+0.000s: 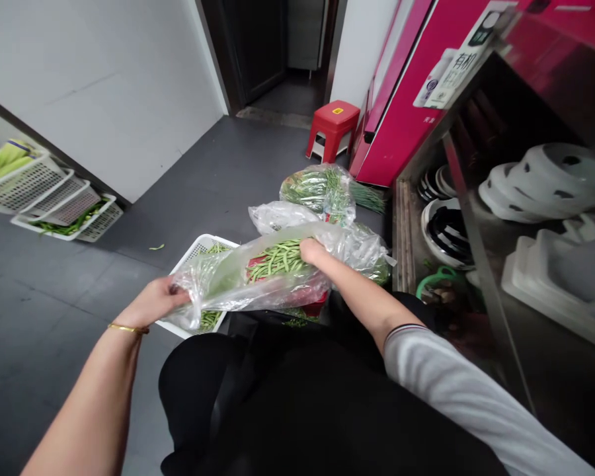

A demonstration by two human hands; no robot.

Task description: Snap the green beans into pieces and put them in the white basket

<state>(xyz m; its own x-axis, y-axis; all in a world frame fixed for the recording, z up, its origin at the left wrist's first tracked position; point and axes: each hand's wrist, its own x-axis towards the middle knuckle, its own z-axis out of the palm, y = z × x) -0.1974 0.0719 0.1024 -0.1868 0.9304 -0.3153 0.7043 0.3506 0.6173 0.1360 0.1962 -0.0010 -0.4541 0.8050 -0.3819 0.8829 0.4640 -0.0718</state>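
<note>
Above my lap: plastic bag (258, 281) of green beans (279, 259), over the white basket (198, 254). Left hand (156, 301) pinching the limp, slippery end; right hand (311, 251) gripping the top. Probably light, floppy; best supported underneath.

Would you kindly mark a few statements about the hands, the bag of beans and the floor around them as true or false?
1. The left hand grips the end of a clear plastic bag. True.
2. The bag holds carrots. False: it holds green beans.
3. The right hand rests on the beans at the bag's open side. True.
4. The white basket under the bag sits on a table. False: it sits on the grey floor.
5. A red stool stands near the doorway. True.
6. The left wrist is bare. False: it wears a gold bangle.
</note>
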